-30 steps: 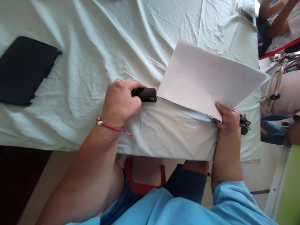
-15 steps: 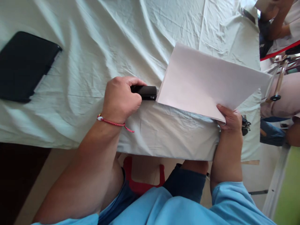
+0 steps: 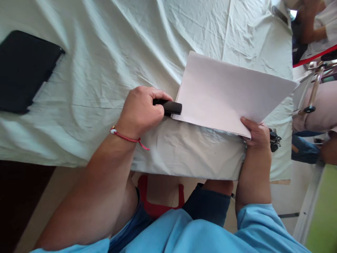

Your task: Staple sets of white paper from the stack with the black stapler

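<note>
My left hand (image 3: pixel 143 111) is closed around a black stapler (image 3: pixel 172 107), whose front end lies over the near left corner of a stack of white paper (image 3: pixel 226 88). The stapler's rear half is hidden by my fingers. With the thumb on top, my right hand (image 3: pixel 256 133) grips the paper at its near right edge. The far right part of the sheets is raised off the cloth.
A pale green cloth (image 3: pixel 105 52) covers the table. On it lie a black flat case (image 3: pixel 27 72) at far left and a bunch of keys (image 3: pixel 275 140) beside my right hand. A red stool (image 3: pixel 158 209) stands below. Another person's arm (image 3: pixel 313 28) shows at upper right.
The stapler has moved right and the paper slightly left, so the stapler's front end now overlaps the paper's corner. My right hand has kept its grip.
</note>
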A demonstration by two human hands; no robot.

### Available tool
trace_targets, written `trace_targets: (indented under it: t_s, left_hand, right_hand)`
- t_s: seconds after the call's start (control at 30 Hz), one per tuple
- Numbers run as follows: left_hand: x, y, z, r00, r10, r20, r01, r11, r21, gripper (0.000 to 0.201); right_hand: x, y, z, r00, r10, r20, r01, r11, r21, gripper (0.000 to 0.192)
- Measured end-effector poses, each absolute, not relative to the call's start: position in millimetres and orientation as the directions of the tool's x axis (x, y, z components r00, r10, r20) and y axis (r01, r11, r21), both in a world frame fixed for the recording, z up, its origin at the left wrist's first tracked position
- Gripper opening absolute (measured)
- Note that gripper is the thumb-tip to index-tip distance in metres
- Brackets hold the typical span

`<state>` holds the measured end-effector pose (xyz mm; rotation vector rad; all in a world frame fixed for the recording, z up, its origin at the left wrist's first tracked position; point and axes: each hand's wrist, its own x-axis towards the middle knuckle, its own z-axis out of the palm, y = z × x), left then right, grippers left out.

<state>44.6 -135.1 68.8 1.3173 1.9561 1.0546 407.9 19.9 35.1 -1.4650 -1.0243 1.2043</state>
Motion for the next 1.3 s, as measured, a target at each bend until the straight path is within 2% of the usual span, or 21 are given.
trace_targets:
  t_s: [0.17, 0.37, 0.6, 0.67, 0.77, 0.87, 0.93, 0.97, 1.03, 1.1, 1.17, 1.23, 1.3]
  left_hand:
    - [46, -134, 75, -0.352, 0.935, -0.034, 0.511, 0.222, 0.831, 0.020]
    - [37, -133, 69, -0.279, 0.959, -0.049, 0.494, 0.187, 0.849, 0.015]
    - [41, -123, 59, -0.245, 0.969, -0.018, 0.667, 0.182, 0.722, 0.018]
    - [43, -122, 62, -0.218, 0.975, -0.033, 0.674, 0.174, 0.718, 0.020]
    - [45, -126, 69, -0.140, 0.989, -0.041, 0.615, 0.119, 0.780, 0.021]
    - [50, -133, 76, 0.073, 0.995, -0.063, 0.486, 0.020, 0.874, 0.019]
    - [55, -136, 78, 0.158, 0.984, -0.078, 0.361, 0.016, 0.932, 0.021]
    - [57, -137, 78, 0.130, 0.989, -0.075, 0.305, 0.032, 0.952, 0.022]
    - [59, -135, 75, -0.067, 0.995, -0.073, 0.232, 0.086, 0.969, 0.023]
    - [60, -131, 70, -0.312, 0.945, -0.094, 0.193, 0.160, 0.968, 0.023]
    - [59, -126, 63, -0.460, 0.879, -0.129, 0.138, 0.214, 0.967, 0.019]
    - [59, -124, 59, -0.481, 0.863, -0.156, 0.069, 0.215, 0.974, 0.019]
    - [61, -123, 59, -0.397, 0.902, -0.167, 0.034, 0.196, 0.980, 0.029]
  right_hand:
    - [408, 20, 35, 0.164, 0.970, -0.179, 0.034, -0.187, -0.982, 0.036]
    - [412, 23, 34, 0.183, 0.966, -0.182, 0.037, -0.191, -0.981, 0.037]
    - [408, 20, 35, 0.216, 0.967, -0.136, 0.038, -0.147, -0.988, 0.051]
    - [406, 20, 34, 0.198, 0.974, -0.106, 0.040, -0.116, -0.992, 0.051]
    - [405, 22, 31, 0.199, 0.979, -0.041, 0.036, -0.049, -0.998, 0.048]
    - [406, 26, 29, 0.266, 0.963, 0.035, 0.017, 0.031, -0.999, 0.048]
    - [407, 28, 28, 0.286, 0.956, 0.064, -0.007, 0.069, -0.998, 0.046]
    - [407, 29, 28, 0.286, 0.955, 0.073, -0.022, 0.083, -0.996, 0.045]
    - [406, 30, 28, 0.278, 0.957, 0.089, -0.054, 0.108, -0.993, 0.046]
    - [403, 29, 28, 0.267, 0.958, 0.103, -0.085, 0.129, -0.988, 0.046]
    - [401, 28, 28, 0.260, 0.959, 0.112, -0.111, 0.145, -0.983, 0.044]
    - [398, 27, 27, 0.258, 0.959, 0.120, -0.135, 0.158, -0.978, 0.043]
    - [396, 26, 27, 0.251, 0.960, 0.125, -0.151, 0.166, -0.974, 0.044]
